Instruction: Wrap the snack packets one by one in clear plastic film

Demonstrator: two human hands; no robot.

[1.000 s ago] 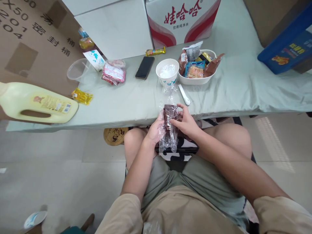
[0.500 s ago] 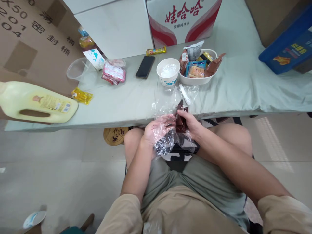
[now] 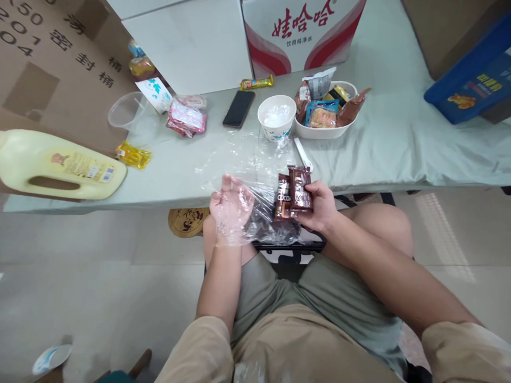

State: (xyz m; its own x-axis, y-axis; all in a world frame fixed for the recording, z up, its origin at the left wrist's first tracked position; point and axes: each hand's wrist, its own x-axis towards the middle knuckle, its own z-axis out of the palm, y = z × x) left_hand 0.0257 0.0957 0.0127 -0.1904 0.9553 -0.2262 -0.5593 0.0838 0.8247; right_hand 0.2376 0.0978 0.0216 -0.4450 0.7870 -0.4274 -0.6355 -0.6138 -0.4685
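Note:
My right hand (image 3: pixel 321 206) is closed on brown snack packets (image 3: pixel 300 189), two of which show side by side above my lap at the table's front edge. Clear plastic film (image 3: pixel 265 205) spreads between my hands and onto the table. My left hand (image 3: pixel 231 207) lies palm up with its fingers apart and loosely bent, and the film covers it; whether it is inside a bag I cannot tell. A white plastic strip (image 3: pixel 303 154), perhaps a spoon, rests just beyond the packets.
A paper cup (image 3: pixel 276 117) and a white bowl of snacks (image 3: pixel 325 131) stand beyond my hands. Behind them are a phone (image 3: pixel 238 109) and a water carton (image 3: pixel 301 37). At left lie pink packets (image 3: pixel 187 117), a yellow packet (image 3: pixel 133 155) and a yellow jug (image 3: pixel 80 165).
My left hand has moved left and turned palm up, stretching the film out. The brown packets have tilted into clearer view in my right hand.

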